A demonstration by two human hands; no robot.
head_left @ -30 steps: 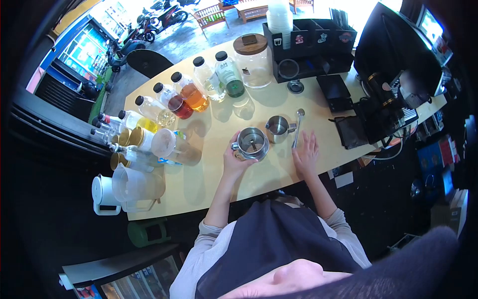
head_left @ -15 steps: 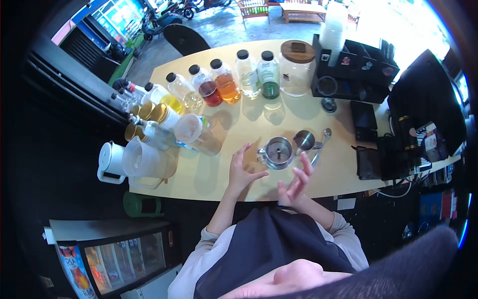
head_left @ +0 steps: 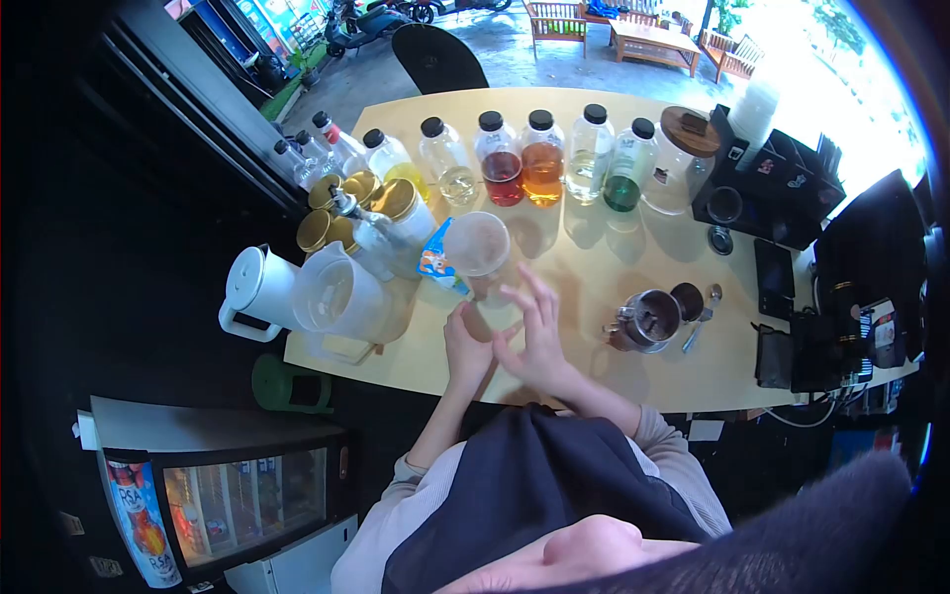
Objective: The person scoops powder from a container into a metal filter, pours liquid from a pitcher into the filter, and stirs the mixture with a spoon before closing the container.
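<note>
My left hand [head_left: 469, 345] is low over the near side of the table, thumb stretched to the right, fingers apart with nothing in them. Beside it is my right hand [head_left: 539, 342], its fingers spread and raised; the two hands come together around the thumbs. Just beyond them stands a tall translucent tub [head_left: 477, 246] with a pale lid, its lower part overlapped by my fingertips. A blue and white packet [head_left: 439, 259] lies against the tub's left side. To the right of my hands are a metal cup with a handle [head_left: 651, 320], a smaller metal jug [head_left: 686, 299] and a spoon [head_left: 701, 319].
Black-capped bottles [head_left: 503, 163] of coloured liquid line the far edge. Gold-lidded jars [head_left: 398, 203], a clear pitcher [head_left: 341, 297] and a white jug [head_left: 262, 287] crowd the left. A wooden-lidded jar [head_left: 675, 173], black organizer [head_left: 782, 188] and monitor [head_left: 876, 257] occupy the right.
The view has swung left, so the table's things appear further right. Both hands have moved left from the metal cup to the translucent tub and closer together.
</note>
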